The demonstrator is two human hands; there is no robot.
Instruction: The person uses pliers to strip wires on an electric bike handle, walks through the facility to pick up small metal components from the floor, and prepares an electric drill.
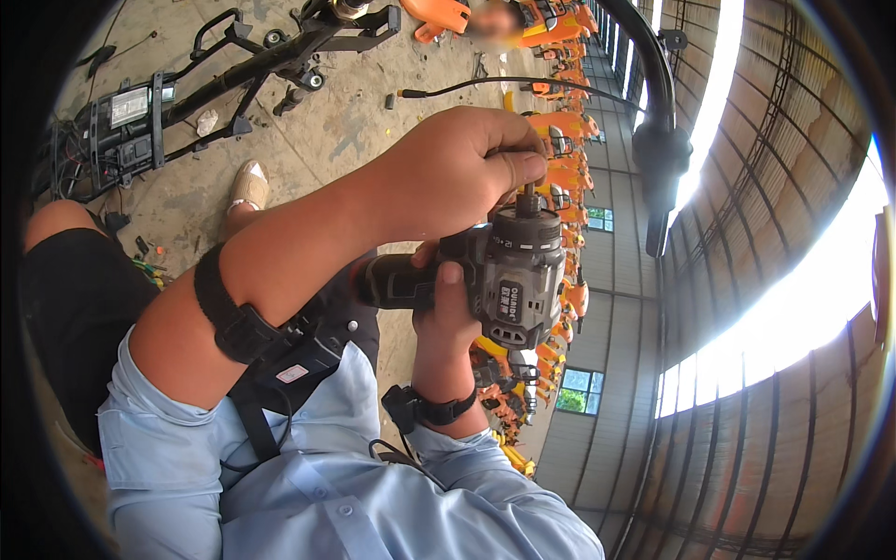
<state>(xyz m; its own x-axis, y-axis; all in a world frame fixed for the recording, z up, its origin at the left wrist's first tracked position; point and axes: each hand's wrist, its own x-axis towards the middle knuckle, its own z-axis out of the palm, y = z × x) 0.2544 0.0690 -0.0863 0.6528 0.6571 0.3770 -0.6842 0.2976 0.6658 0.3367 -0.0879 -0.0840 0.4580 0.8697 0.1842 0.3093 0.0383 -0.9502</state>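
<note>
My right hand is wrapped round the handle of a grey and black cordless drill, its thumb lying along the near side. The chuck faces the top of the picture. Above it my left hand is closed, thumb and fingers pinched round a slim bit at the chuck's mouth. Most of the bit is hidden by the fingertips. Both forearms wear black straps with small devices.
A black metal vehicle frame with wiring stands at the upper left on the concrete floor. Rows of orange vehicles line the hall beyond the drill. A black tube and a cable hang close by at the upper right.
</note>
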